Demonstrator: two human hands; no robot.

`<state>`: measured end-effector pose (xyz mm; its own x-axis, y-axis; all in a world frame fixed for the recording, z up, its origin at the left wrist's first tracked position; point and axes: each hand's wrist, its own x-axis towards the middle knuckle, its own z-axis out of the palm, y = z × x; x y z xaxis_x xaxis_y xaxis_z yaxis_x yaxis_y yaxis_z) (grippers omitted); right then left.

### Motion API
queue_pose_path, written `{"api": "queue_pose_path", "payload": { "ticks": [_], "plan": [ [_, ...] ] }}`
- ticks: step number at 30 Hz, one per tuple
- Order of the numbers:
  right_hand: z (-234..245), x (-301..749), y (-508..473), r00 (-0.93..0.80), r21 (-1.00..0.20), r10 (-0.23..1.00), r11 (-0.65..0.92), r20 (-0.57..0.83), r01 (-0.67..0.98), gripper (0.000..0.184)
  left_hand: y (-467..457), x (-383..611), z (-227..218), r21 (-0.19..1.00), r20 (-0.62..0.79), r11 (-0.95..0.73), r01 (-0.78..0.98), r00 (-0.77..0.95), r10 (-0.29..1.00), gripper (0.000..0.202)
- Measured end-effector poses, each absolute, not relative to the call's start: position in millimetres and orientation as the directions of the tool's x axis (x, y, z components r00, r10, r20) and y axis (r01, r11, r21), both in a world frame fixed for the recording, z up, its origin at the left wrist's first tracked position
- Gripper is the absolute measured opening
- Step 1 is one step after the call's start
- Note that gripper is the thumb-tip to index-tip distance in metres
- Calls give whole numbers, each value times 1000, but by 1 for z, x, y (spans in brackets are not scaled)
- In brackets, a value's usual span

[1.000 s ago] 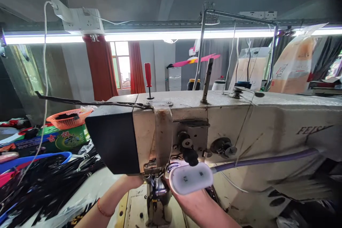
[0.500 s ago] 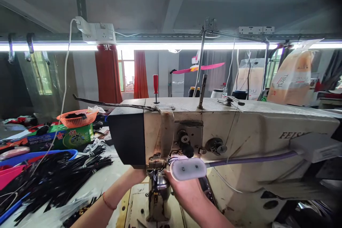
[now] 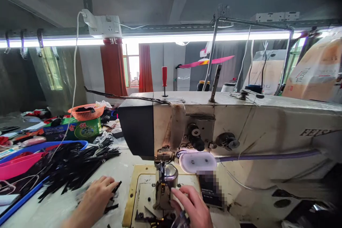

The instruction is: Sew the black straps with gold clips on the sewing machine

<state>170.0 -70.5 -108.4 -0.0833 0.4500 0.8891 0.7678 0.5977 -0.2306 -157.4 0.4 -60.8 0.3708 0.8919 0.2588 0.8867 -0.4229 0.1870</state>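
A sewing machine (image 3: pixel 245 121) with a tall metal post (image 3: pixel 163 190) under its needle area stands in front of me. My right hand (image 3: pixel 193 205) is just right of the post, fingers bent and apart, its fingertips close to the post's side. Something clear and shiny shows below that palm; I cannot make out what it is. To the left, my left hand (image 3: pixel 97 197) rests low over the white table, its fingers curled together on short black strips (image 3: pixel 117 187). Part of those strips is hidden beneath the hand.
A bundle of long black strips (image 3: pixel 77 165) lies left, beside a blue tray (image 3: pixel 82 145) and a pink container (image 3: pixel 21 165). Behind are an orange basket (image 3: pixel 87 112) and a green box (image 3: pixel 82 129). A lamp (image 3: pixel 197 162) hangs beside the needle; a red screwdriver (image 3: pixel 164 76) stands on top.
Both hands have come out from behind the post. The left moved down and left to the black strips; the right drew back toward me. The view has shifted slightly left.
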Motion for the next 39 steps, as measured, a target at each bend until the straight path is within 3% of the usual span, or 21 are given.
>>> {"api": "queue_pose_path", "payload": {
  "ticks": [3, 5, 9, 14, 21, 27, 30, 39],
  "plan": [
    [-103, 159, -62, -96, -237, 444, 635, 891, 735, 43, -13, -104, -49, 232, 519, -685, 690, 508, 688, 29],
    [-98, 159, -57, -172, -201, 462, 650, 870, 733, 45, -22, -70, -48, 310, 624, -765, 564, 486, 612, 23],
    [-85, 161, -54, -278, -135, 448, 695, 849, 706, 42, -33, -29, -52, 519, 629, -722, 458, 367, 685, 44],
    [-68, 156, -56, -285, -149, 444, 720, 849, 678, 38, -35, -20, -47, 634, 617, -683, 363, 295, 729, 41],
    [-45, 161, -56, -356, -138, 437, 770, 826, 623, 38, -37, -21, -38, 647, 631, -694, 317, 287, 720, 34],
    [-34, 156, -54, -207, -243, 468, 728, 859, 641, 28, -33, -7, -39, 767, 556, -579, 275, 165, 815, 27],
    [-31, 154, -53, -215, -228, 440, 753, 872, 617, 31, -28, -1, -40, 806, 520, -536, 251, 131, 844, 23],
    [-22, 157, -46, -280, -101, 323, 798, 904, 595, 26, -24, 6, -32, 647, 672, -627, 434, 66, 738, 31]
  ]
}}
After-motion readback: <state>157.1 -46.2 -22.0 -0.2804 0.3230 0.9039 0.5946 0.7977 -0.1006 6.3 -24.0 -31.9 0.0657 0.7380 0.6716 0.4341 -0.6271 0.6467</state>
